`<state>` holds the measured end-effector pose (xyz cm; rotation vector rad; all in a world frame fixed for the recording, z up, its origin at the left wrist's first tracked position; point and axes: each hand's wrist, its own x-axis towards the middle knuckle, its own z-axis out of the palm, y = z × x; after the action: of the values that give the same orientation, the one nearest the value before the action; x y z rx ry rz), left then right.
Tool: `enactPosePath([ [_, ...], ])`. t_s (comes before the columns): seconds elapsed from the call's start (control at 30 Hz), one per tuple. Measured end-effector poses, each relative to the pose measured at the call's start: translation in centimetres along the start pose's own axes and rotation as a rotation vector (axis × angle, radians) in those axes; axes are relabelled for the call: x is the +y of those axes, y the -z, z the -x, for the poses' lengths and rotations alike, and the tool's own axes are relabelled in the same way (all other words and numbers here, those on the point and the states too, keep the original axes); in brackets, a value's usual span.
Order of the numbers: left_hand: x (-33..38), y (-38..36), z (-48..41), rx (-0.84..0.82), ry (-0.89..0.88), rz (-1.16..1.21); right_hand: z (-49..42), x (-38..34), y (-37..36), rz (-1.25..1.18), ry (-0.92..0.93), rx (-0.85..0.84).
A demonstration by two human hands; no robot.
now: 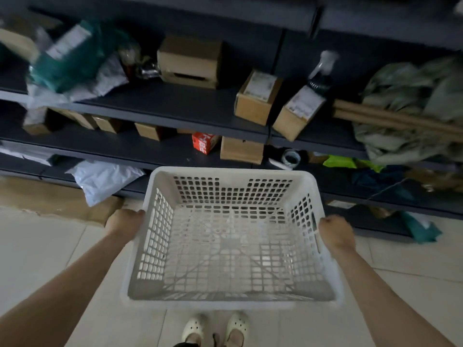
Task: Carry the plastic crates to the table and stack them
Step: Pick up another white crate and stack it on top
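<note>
A white plastic crate (230,246) with perforated walls and floor hangs in the air in front of me, above the tiled floor. It is empty. My left hand (124,222) grips its left rim and my right hand (337,234) grips its right rim, both arms stretched forward. The crate's far edge points at the shelves. No table shows in this view.
Dark metal shelves (175,113) fill the view ahead, loaded with cardboard boxes (255,98), bags, a spray bottle (322,71) and cloth. Flattened cardboard (57,199) lies on the floor at left. My feet in white clogs (215,326) stand on pale tiles.
</note>
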<state>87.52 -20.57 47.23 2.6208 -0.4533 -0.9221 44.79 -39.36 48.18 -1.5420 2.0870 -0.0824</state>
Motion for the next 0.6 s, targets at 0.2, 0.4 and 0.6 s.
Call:
enactPosePath([
  [0.2, 6.8, 7.5, 8.4, -0.006, -0.39, 0.024, 8.5, 0.4, 13.7, -0.124, -0.024, 0.194],
  [0.4, 15.4, 12.9, 16.8, 0.029, -0.722, -0.102, 16.2, 5.2, 23.5, -0.267, -0.03, 0.422],
  [0.6, 22.8, 11.7, 29.3, 0.032, -0.943, -0.102, 22.3, 14.7, 32.2, -0.265, -0.088, 0.6],
])
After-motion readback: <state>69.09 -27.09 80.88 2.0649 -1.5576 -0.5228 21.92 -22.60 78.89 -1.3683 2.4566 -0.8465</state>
